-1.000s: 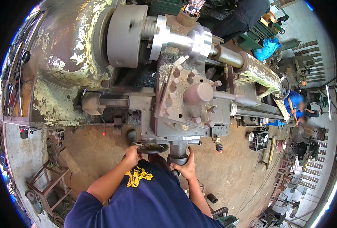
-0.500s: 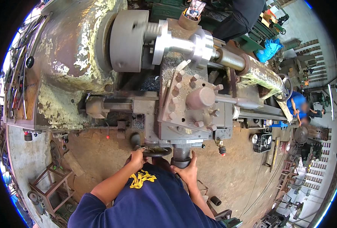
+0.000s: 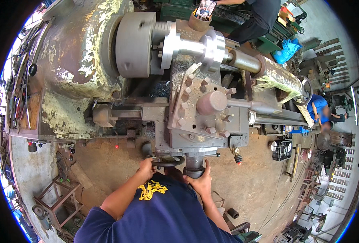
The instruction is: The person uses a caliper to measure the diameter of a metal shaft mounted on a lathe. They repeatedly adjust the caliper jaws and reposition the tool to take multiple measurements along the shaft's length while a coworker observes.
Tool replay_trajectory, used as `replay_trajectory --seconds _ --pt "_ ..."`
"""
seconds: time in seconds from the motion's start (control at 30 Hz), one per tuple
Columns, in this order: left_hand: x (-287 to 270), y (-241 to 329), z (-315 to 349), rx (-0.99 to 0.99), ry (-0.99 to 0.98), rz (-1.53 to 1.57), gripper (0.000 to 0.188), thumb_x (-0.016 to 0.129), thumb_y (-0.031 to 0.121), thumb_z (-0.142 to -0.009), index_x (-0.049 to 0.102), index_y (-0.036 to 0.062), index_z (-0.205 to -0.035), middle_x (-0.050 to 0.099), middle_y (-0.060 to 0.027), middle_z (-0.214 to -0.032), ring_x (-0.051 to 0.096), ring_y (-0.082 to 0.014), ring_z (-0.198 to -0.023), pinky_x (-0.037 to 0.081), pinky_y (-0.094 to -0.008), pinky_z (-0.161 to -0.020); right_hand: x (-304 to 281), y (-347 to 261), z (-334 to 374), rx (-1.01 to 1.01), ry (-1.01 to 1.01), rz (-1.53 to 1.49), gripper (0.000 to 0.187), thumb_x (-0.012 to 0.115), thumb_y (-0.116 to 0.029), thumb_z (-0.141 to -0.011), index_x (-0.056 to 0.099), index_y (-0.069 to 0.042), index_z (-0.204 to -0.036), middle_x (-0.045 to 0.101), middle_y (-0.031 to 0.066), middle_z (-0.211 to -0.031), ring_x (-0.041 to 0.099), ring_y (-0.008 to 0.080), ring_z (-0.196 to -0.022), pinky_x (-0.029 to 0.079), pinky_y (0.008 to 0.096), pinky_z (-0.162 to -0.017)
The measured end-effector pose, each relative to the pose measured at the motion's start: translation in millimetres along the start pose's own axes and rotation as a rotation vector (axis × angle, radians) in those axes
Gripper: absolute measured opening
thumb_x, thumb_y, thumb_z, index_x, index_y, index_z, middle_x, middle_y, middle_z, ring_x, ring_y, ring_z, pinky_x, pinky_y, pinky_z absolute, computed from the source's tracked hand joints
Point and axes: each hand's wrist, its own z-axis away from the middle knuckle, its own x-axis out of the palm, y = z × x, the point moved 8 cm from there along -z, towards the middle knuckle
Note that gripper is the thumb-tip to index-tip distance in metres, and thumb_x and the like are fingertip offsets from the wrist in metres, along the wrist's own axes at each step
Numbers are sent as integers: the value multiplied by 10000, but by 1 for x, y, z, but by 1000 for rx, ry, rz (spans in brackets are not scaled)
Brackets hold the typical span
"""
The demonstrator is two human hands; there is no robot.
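My left hand [image 3: 147,167] is closed round the left side of the dark handwheel [image 3: 172,163] at the front of the lathe carriage. To its right, my right hand [image 3: 202,183] grips the dark round cross-slide dial [image 3: 194,173], thumb against it and index finger pointing up along its side. Beyond my hands stands the square tool post [image 3: 197,117], with bolts round a domed clamping knob [image 3: 211,103]. A shiny flanged metal shaft [image 3: 190,47] is held between the grey chuck [image 3: 134,45] and the tailstock [image 3: 278,77]. Metal chips lie near the cutting tool [image 3: 193,73].
The paint-chipped headstock [image 3: 80,44] rises at left, with rods and tools [image 3: 23,89] beside it. A phone [image 3: 205,9] stands in a metal cup. A co-worker in dark clothes [image 3: 264,18] stands behind the lathe. A metal frame [image 3: 60,202] sits on the floor at left.
The chuck has turned: marks on its face sit elsewhere. My hands keep their places on the handwheel and dial. The co-worker behind has shifted, and a forearm now shows. The view moved slightly.
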Motion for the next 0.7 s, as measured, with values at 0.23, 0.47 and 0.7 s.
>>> replay_trajectory --seconds 0.23,0.47,0.7 --pt "-2 12 2 -116 -87 68 152 544 105 -914 470 76 -784 388 -28 -559 336 -138 -401 283 -301 -402 1 4 0 30 -16 -1 1225 966 -388 -571 299 -21 -1531 633 366 -1237 631 499 -1174 526 512 -990" --pt "2 12 13 -89 -62 56 157 542 127 -917 470 77 -787 396 -34 -557 361 -140 -413 283 -295 -401 4 26 -10 4 -66 -117 1214 973 -368 -567 304 -32 -1523 658 343 -1207 665 440 -1150 531 473 -985" --pt "-1 12 4 -100 -55 51 140 547 127 -902 467 80 -797 414 -45 -572 380 -148 -422 295 -295 -397 19 49 -22 -48 -234 -466 1169 965 -292 -613 298 -26 -1537 621 272 -1283 639 356 -1179 509 448 -1018"
